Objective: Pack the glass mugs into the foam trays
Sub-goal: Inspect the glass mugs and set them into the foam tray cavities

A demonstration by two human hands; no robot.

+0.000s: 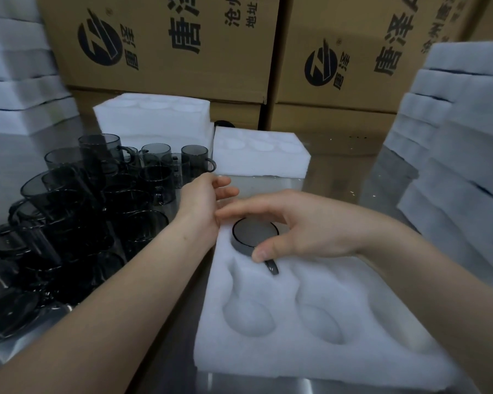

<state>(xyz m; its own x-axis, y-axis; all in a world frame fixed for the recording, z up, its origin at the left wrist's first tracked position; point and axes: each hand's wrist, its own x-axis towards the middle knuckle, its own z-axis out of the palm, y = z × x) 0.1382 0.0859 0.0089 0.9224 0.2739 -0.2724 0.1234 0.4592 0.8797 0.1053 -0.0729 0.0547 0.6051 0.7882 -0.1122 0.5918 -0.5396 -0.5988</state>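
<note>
At my far left a stack of white foam trays (20, 92) sits on the steel table (339, 177). Nearer me, the smoky grey glass mugs (77, 217) stand crowded together on the table's left side, some upright and some leaning against one another.

My left forearm runs up from the lower left corner, past the crowd of mugs. My left hand (204, 203) lies at the far left corner of the foam tray (310, 331), heel against the foam edge, palm turned to the right. Its fingers are loose and slightly apart, and they hold nothing.

The tray lies flat in front of me with its moulded pockets facing up. One mug (255, 233) sits sunk in the far left pocket, rim just above the foam, handle pointing back toward me and a little right.

My right arm comes in from the right edge. My right hand (308, 226) arches over that mug, thumb pressed on the near rim beside the handle, fingers reaching across the far rim, so I grip it from above.

Beyond my hands lie two more foam blocks (256, 155), with printed cardboard boxes (160, 46) behind them. Another foam stack (464, 155) rises at my right.
</note>
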